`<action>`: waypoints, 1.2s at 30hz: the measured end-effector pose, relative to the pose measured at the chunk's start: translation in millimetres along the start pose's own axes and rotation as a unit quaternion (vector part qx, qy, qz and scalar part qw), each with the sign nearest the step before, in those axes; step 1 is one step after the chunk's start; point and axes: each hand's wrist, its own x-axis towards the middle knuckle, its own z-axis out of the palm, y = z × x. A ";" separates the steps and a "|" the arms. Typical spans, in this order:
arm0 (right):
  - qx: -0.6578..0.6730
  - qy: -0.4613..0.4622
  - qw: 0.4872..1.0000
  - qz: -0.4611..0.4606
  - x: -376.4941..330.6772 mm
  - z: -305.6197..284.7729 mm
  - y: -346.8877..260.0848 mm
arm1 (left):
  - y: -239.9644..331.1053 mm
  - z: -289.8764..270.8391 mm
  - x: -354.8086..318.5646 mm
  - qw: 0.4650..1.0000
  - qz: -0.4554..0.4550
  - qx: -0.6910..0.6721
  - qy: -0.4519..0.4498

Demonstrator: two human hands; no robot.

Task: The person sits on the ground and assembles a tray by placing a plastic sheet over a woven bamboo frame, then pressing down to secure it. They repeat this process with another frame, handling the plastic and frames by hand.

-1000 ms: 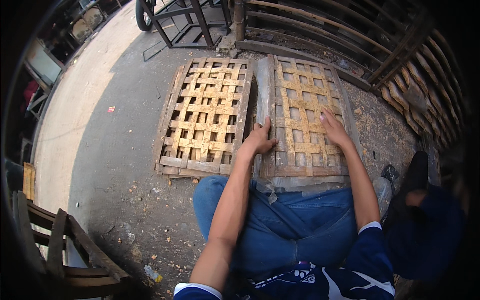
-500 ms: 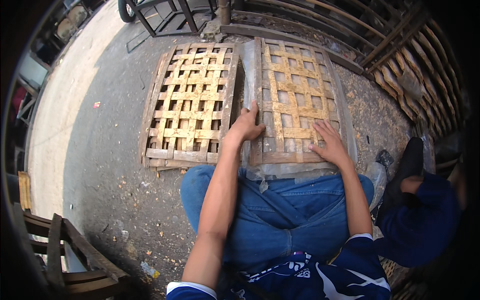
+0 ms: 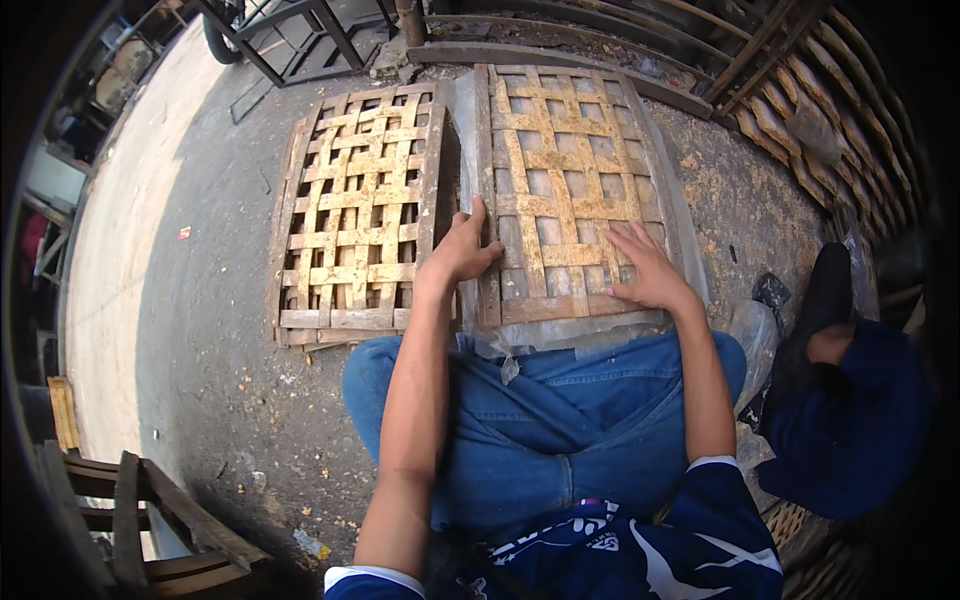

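Note:
A wooden-framed panel (image 3: 560,160) of woven yellowish bamboo strips lies flat in front of me, on a clear plastic sheet (image 3: 692,235). My left hand (image 3: 462,248) rests at its left frame edge, index finger stretched along the wood and thumb out over it; the other fingers are partly hidden. On the lower right of the lattice lies my right hand (image 3: 650,272), palm down with fingers spread. Just left of the panel sits a small stack of similar lattice panels (image 3: 360,205), with dark gaps between the strips. A narrow space separates the two.
Wooden rails (image 3: 570,55) run across the back. Upright wavy-edged stacked pieces (image 3: 830,110) stand at the far right. Near the right edge is another person's dark-shod foot (image 3: 828,290). Wooden slatted framing (image 3: 130,520) occupies the lower left. Chips litter the concrete ground (image 3: 225,300).
The whole view has shifted, so the panels sit a little further left and higher. My right fingers are slightly more spread. Both hands remain on the same panel.

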 end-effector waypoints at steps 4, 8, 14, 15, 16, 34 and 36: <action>-0.009 -0.004 1.000 0.010 -3.0 -2.9 -11.6 | 1.4 -2.8 0.6 1.000 0.001 0.002 -0.019; 0.017 0.000 1.000 -0.003 -1.6 -4.3 1.0 | 4.2 -3.1 -1.0 1.000 0.000 -0.008 -0.019; 0.060 0.089 0.994 -0.009 3.0 1.7 -7.5 | 2.0 0.6 -0.6 1.000 -0.003 -0.005 -0.004; 0.035 0.080 0.996 -0.008 3.9 3.5 -9.7 | 1.7 -0.9 -1.0 1.000 -0.006 -0.009 -0.008; 0.010 0.071 0.997 -0.007 4.5 5.5 -11.4 | 1.4 -2.3 -1.5 1.000 -0.009 -0.012 -0.013; 0.048 0.205 0.977 0.029 -57.8 -50.7 -5.0 | -2.3 0.0 -0.6 1.000 -0.002 -0.009 0.002; -0.002 0.218 0.976 -0.006 -100.2 -60.7 -28.4 | -7.1 -1.4 -0.4 1.000 0.005 0.014 0.013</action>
